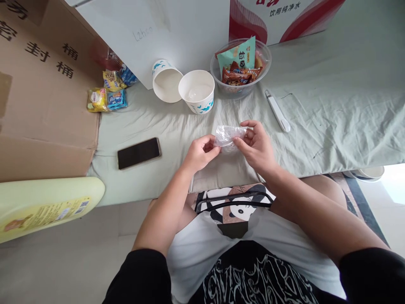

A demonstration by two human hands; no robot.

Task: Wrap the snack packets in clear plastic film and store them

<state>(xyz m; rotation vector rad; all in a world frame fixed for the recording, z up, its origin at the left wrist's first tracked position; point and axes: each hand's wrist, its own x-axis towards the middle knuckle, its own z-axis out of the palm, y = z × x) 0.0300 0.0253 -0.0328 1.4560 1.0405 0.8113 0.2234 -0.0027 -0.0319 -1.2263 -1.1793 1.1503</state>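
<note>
A crumpled piece of clear plastic wrap (228,135) is held up between my two hands, just above the cloth near its front edge. My left hand (202,152) pinches its left end between thumb and fingertips. At the right end, my right hand (255,144) grips it with the thumb in front and the fingers behind. Just beyond it stands a white paper cup (198,95) with blue print, with some clear plastic visible inside. Beside that cup, a second paper cup (167,83) is tilted, its mouth facing me.
A clear plastic bowl (232,89) holds snack packets. A white utility knife (277,112) lies to the right, a phone (139,153) to the left. Small snack packets (107,95) rest by a cardboard box (47,126). A yellow-green bottle (50,207) juts in at left; white boxes (177,33) stand behind.
</note>
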